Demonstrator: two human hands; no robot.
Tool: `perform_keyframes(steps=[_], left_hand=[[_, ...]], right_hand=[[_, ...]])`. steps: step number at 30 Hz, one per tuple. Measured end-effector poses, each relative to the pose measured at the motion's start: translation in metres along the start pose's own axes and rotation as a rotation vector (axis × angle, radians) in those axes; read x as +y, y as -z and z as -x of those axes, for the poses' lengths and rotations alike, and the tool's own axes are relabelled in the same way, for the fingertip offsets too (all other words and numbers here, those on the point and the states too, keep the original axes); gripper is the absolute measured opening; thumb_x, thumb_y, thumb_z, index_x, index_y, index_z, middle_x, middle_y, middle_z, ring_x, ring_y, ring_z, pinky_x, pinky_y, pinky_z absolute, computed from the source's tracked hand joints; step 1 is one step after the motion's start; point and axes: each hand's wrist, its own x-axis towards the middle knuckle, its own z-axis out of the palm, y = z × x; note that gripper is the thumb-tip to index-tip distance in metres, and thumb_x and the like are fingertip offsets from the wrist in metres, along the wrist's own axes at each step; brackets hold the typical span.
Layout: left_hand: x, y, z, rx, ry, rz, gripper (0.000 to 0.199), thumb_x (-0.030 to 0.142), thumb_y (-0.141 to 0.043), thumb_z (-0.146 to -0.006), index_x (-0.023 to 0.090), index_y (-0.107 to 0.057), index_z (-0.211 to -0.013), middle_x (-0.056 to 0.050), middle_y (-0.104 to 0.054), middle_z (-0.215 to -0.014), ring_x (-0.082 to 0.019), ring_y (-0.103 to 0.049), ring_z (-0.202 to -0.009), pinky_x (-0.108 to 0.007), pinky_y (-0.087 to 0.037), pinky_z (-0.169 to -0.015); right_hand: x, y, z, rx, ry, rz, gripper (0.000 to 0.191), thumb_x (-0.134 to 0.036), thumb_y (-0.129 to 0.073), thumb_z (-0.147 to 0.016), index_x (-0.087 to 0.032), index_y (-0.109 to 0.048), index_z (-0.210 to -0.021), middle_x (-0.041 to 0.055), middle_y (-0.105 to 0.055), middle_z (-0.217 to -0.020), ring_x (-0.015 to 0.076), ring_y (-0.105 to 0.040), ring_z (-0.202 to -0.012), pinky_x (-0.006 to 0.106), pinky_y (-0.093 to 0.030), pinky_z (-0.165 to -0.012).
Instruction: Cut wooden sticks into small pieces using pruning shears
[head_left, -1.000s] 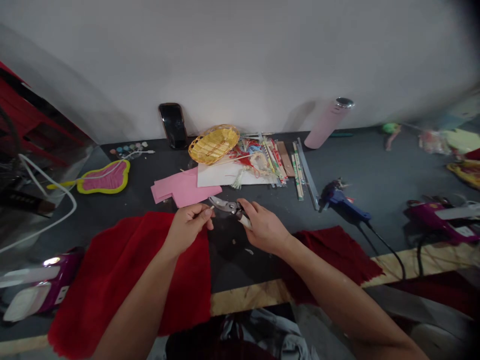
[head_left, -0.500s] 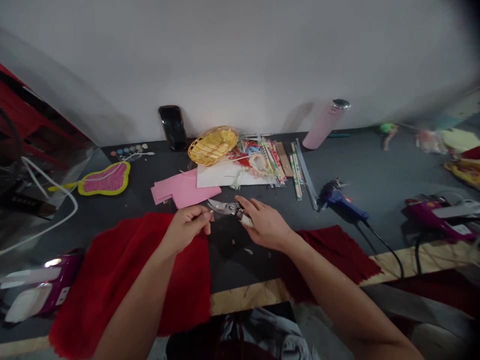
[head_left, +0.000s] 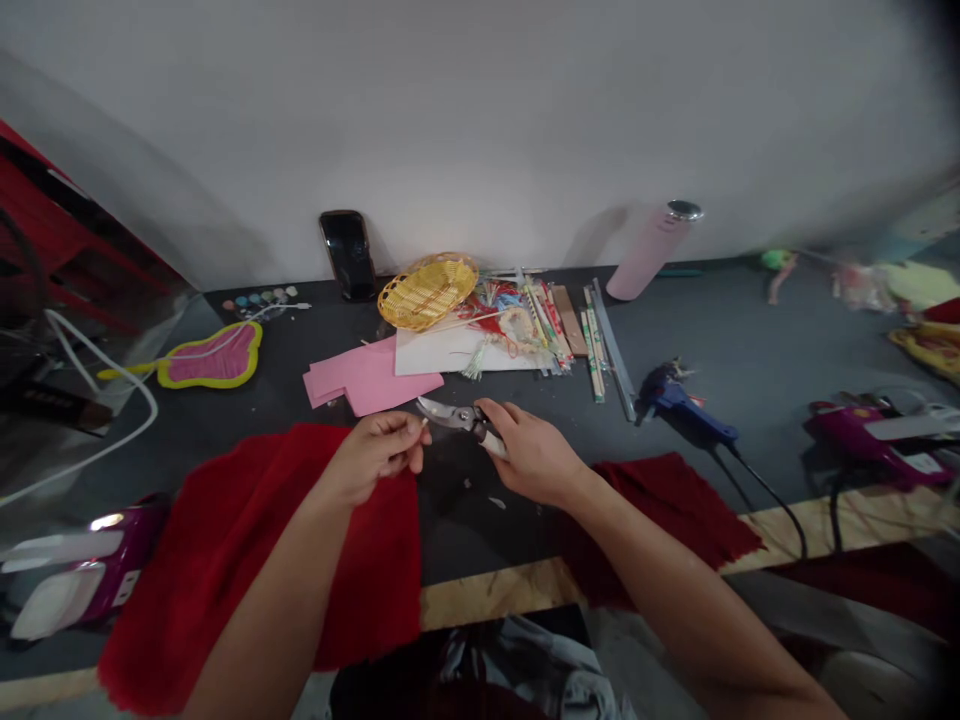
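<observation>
My right hand (head_left: 534,452) is wrapped round the pale handles of a pair of pruning shears (head_left: 457,416), whose metal blades point left. My left hand (head_left: 381,448) is pinched on a small, thin, pale stick (head_left: 424,423), its short end sticking out beside the shear blades. Whether the blades touch the stick I cannot tell. Beneath my left wrist lies a red cloth (head_left: 375,570). Pink sheets (head_left: 375,375) rest just behind my left hand. Small pale scraps (head_left: 496,502) are scattered on the dark tabletop below the shears.
A yellow woven basket (head_left: 427,290) stands by cords and thin sticks on a white sheet (head_left: 427,355). Behind are a phone (head_left: 348,255) and a pink bottle (head_left: 652,252). To the right lie a blue glue gun (head_left: 686,405) and a dark red cloth (head_left: 675,505).
Both hands stay almost in place. The shears and the stick have shifted only slightly, and my grip on each looks the same.
</observation>
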Motion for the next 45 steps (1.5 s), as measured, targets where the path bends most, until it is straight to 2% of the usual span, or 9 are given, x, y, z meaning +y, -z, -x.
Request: perform_keyframes(steps=[3, 5, 12, 14, 24, 30, 35, 39, 45], left_hand=[[0.004, -0.012, 0.000, 0.232, -0.178, -0.207, 0.027, 0.039, -0.054, -0.085, 0.014, -0.064, -0.083, -0.004, -0.068, -0.070, -0.007, -0.043, -0.046, -0.019, -0.033, -0.047], [0.009, -0.015, 0.002, 0.264, -0.205, -0.251, 0.025, 0.036, -0.054, -0.084, 0.014, -0.064, -0.080, -0.003, -0.067, -0.068, -0.007, -0.042, -0.046, -0.020, -0.033, -0.046], [0.018, -0.003, 0.011, -0.135, 0.045, 0.054, 0.033, 0.047, -0.063, -0.075, 0.014, -0.059, -0.069, 0.000, -0.058, -0.047, -0.004, -0.027, -0.036, -0.019, -0.015, -0.039], [0.018, 0.000, 0.013, -0.193, 0.091, 0.079, 0.035, 0.048, -0.063, -0.075, 0.014, -0.059, -0.069, 0.000, -0.056, -0.046, -0.004, -0.026, -0.036, -0.019, -0.013, -0.039], [0.009, 0.002, 0.005, -0.079, 0.124, 0.175, 0.030, 0.043, -0.063, -0.078, 0.015, -0.057, -0.070, 0.002, -0.053, -0.046, -0.004, -0.026, -0.037, -0.020, -0.010, -0.039], [0.017, 0.005, 0.008, -0.133, 0.147, 0.196, 0.039, 0.050, -0.069, -0.069, 0.014, -0.054, -0.063, 0.004, -0.043, -0.039, -0.004, -0.029, -0.036, -0.020, -0.011, -0.039], [0.017, 0.015, 0.011, -0.163, 0.128, 0.132, 0.036, 0.047, -0.064, -0.077, 0.012, -0.057, -0.070, 0.000, -0.051, -0.045, -0.005, -0.033, -0.039, -0.019, -0.014, -0.040], [0.013, 0.013, 0.006, -0.113, 0.116, 0.088, 0.032, 0.044, -0.059, -0.082, 0.012, -0.059, -0.078, 0.001, -0.056, -0.052, -0.002, -0.025, -0.037, -0.018, -0.012, -0.039], [0.010, 0.009, 0.001, -0.063, 0.056, 0.070, 0.030, 0.044, -0.056, -0.085, 0.014, -0.060, -0.081, 0.000, -0.059, -0.057, -0.003, -0.032, -0.039, -0.018, -0.019, -0.039]], right_hand=[[0.002, -0.002, -0.001, 0.027, -0.035, 0.015, 0.057, -0.025, -0.047, -0.083, -0.016, -0.032, -0.138, 0.0135, -0.054, -0.116, 0.0245, -0.055, -0.100, 0.037, -0.043, -0.088], [0.004, -0.001, -0.002, 0.060, -0.008, 0.017, 0.061, -0.026, -0.047, -0.083, -0.017, -0.028, -0.140, 0.0137, -0.052, -0.119, 0.0255, -0.052, -0.105, 0.038, -0.042, -0.090], [0.008, 0.005, -0.004, 0.041, 0.171, -0.022, 0.071, -0.020, -0.048, -0.079, -0.017, -0.021, -0.145, 0.0141, -0.048, -0.124, 0.0275, -0.045, -0.112, 0.044, -0.039, -0.094], [0.008, 0.006, -0.004, 0.035, 0.174, -0.018, 0.074, -0.018, -0.049, -0.077, -0.018, -0.020, -0.145, 0.0141, -0.049, -0.124, 0.0279, -0.044, -0.112, 0.046, -0.039, -0.094], [-0.003, 0.003, 0.001, 0.019, 0.054, 0.013, 0.060, -0.024, -0.047, -0.083, -0.015, -0.030, -0.140, 0.0145, -0.054, -0.115, 0.0250, -0.054, -0.100, 0.038, -0.044, -0.088], [-0.003, 0.007, 0.002, -0.030, 0.089, -0.014, 0.056, -0.026, -0.047, -0.085, -0.018, -0.032, -0.138, 0.0127, -0.056, -0.118, 0.0242, -0.058, -0.098, 0.036, -0.045, -0.085], [-0.001, 0.013, 0.003, -0.014, 0.118, -0.036, 0.057, -0.031, -0.048, -0.086, -0.021, -0.030, -0.140, 0.0110, -0.054, -0.124, 0.0242, -0.057, -0.103, 0.034, -0.045, -0.084], [0.014, 0.011, -0.003, 0.083, 0.009, 0.008, 0.058, -0.032, -0.049, -0.086, -0.022, -0.031, -0.141, 0.0111, -0.054, -0.124, 0.0249, -0.055, -0.105, 0.035, -0.044, -0.086], [0.053, 0.002, -0.013, 0.243, -0.262, 0.000, 0.063, -0.043, -0.050, -0.087, -0.027, -0.028, -0.143, 0.0091, -0.054, -0.127, 0.0274, -0.055, -0.108, 0.037, -0.046, -0.084]])
